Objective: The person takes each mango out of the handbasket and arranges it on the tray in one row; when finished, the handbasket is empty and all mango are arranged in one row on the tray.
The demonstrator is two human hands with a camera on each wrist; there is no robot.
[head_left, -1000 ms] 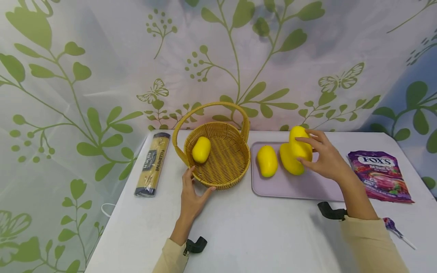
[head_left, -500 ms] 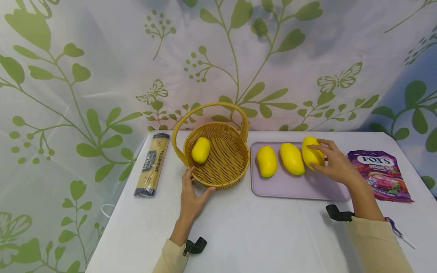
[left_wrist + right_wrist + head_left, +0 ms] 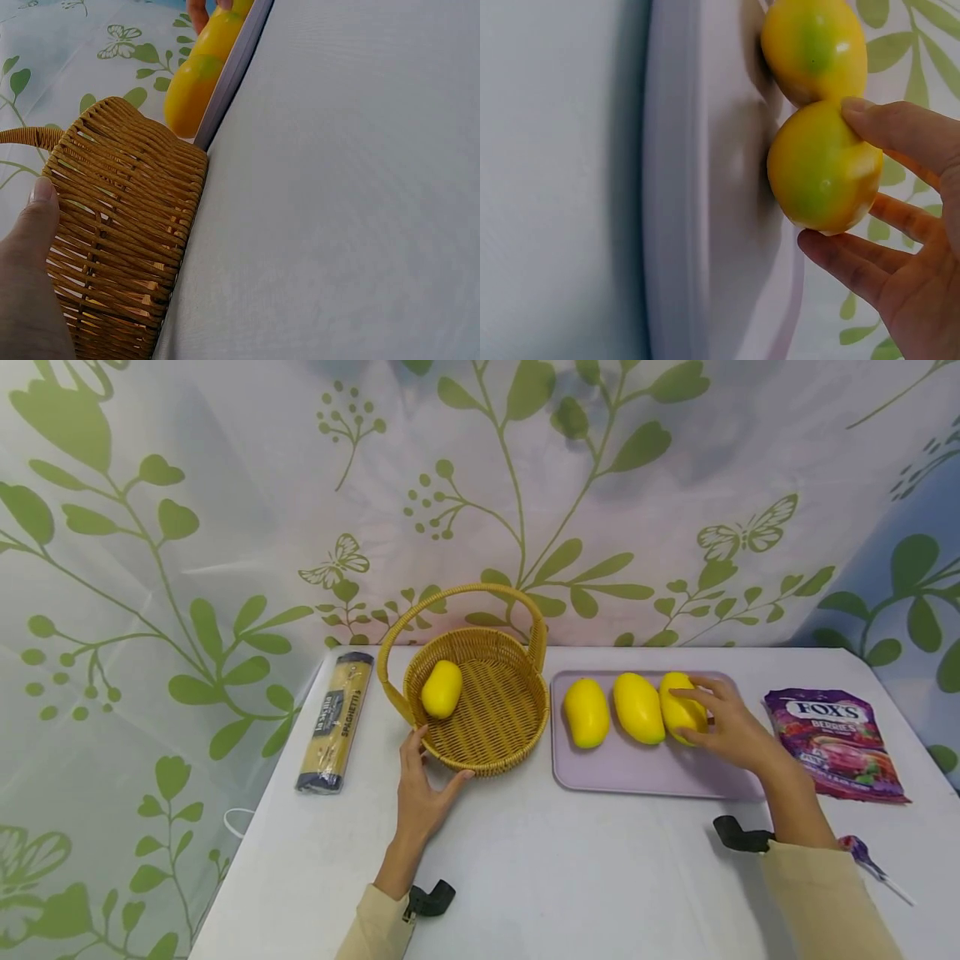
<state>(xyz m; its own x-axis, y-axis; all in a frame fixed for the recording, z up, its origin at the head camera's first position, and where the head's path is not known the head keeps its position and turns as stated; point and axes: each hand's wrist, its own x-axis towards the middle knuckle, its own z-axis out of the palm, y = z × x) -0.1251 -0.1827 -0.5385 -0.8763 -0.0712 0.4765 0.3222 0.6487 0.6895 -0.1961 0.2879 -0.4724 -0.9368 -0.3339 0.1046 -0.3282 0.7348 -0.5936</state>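
Note:
Three yellow mangoes lie side by side on a pale purple tray (image 3: 637,781). My right hand (image 3: 731,727) grips the rightmost mango (image 3: 682,714) between thumb and fingers; in the right wrist view this mango (image 3: 814,176) touches its neighbour (image 3: 810,45). The left mango (image 3: 587,714) lies slightly apart from the middle mango (image 3: 637,708). A wicker basket (image 3: 498,718) with a tall handle stands left of the tray, one mango (image 3: 442,689) inside. My left hand (image 3: 423,802) holds the basket's near left side; its thumb (image 3: 39,217) lies against the woven wall in the left wrist view.
A spaghetti pack (image 3: 335,722) lies left of the basket. Right of the tray is a purple Fox's candy bag (image 3: 836,743), with a wrapped lollipop (image 3: 870,864) nearer. A leaf-patterned curtain (image 3: 480,485) hangs behind the white table (image 3: 570,877).
My right hand has carried its mango right and lowered it from above the middle mango to the tray. The middle mango has shifted slightly left in the last half second. My left hand stays put.

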